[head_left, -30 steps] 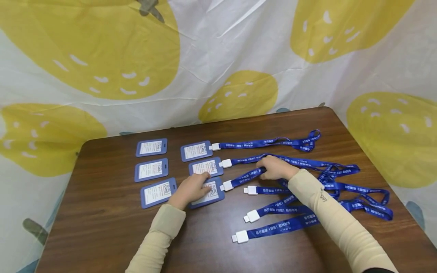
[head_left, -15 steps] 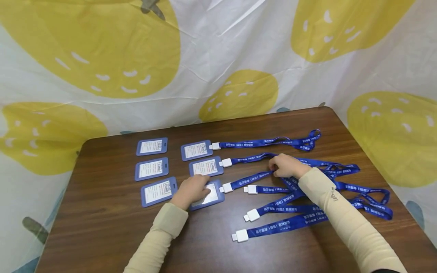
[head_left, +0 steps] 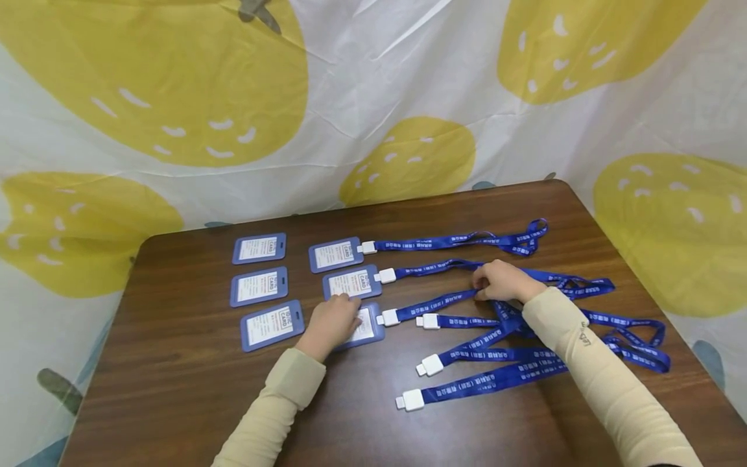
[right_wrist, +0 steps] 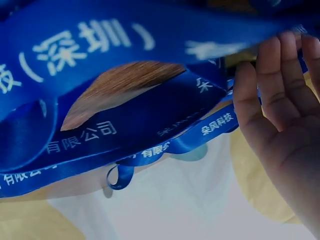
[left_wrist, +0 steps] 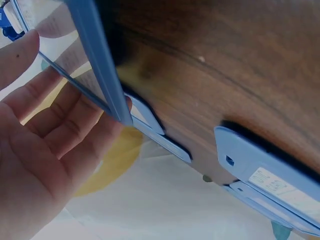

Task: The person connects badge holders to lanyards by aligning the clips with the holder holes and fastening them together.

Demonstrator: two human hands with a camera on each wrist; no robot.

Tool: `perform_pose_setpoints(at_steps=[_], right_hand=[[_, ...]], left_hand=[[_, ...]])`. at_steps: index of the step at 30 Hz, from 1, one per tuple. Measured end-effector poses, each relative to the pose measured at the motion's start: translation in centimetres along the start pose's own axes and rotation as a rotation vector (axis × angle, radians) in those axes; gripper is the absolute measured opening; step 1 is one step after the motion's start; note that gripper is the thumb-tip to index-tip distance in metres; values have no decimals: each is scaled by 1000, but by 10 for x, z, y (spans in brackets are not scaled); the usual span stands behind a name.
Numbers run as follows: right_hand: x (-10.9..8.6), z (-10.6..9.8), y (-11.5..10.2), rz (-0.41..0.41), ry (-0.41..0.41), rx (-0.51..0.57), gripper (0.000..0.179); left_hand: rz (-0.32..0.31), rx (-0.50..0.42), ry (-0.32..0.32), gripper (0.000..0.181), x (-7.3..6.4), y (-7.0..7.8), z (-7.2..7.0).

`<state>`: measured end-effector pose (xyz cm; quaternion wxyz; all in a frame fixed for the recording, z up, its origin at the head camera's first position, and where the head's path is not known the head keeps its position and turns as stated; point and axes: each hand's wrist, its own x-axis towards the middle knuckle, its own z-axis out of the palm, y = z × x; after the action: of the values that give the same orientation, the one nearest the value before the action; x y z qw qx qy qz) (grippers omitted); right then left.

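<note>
My left hand (head_left: 329, 325) grips a blue ID card holder (head_left: 369, 329), the nearest of the middle column, and covers its left part. In the left wrist view, fingers lie along one edge of this holder (left_wrist: 98, 55), with the thumb at its face. A white clip (head_left: 390, 317) joins it to a blue lanyard (head_left: 434, 305) with white lettering. Further right, my right hand (head_left: 504, 281) pinches that lanyard's strap; the right wrist view shows fingertips against a blue strap (right_wrist: 165, 37), though the thumb is hidden there. Two more holders (head_left: 335, 255) behind are clipped to lanyards.
Several loose lanyards lie to the right, their white clips (head_left: 430, 365) pointing left and their straps (head_left: 490, 383) overlapping beneath my right forearm. Three card holders (head_left: 271, 326) without straps form a column at the left. A fruit-print cloth (head_left: 408, 65) hangs behind the brown table (head_left: 192, 389).
My right hand has slid right along the strap, which now stretches longer and straighter from the clip. My left hand has shifted slightly with the card holder.
</note>
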<state>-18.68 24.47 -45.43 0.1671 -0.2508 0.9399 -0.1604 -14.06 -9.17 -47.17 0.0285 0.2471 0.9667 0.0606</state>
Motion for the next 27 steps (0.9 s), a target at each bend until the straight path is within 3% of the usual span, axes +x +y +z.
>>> perform_pose_setpoints(at_steps=[6,14,20,23,27], right_hand=[[-1,3,-11,-7,19,27,17],[-3,7,-34,-50,138,-33,27],[-4,11,-52,-88,185,6,30],[-7,14,-60,-97,203,51,33],[-8,20,-69,-133,213,67,24]], left_hand=[[15,46,17,24,-2,0,1],[32,31,46,26,-6,-6,6],[2,-128,160,22,-19,-20,5],[-35,-224,229,11,-26,-26,1],[-96,-299,303,15,-36,-37,-6]])
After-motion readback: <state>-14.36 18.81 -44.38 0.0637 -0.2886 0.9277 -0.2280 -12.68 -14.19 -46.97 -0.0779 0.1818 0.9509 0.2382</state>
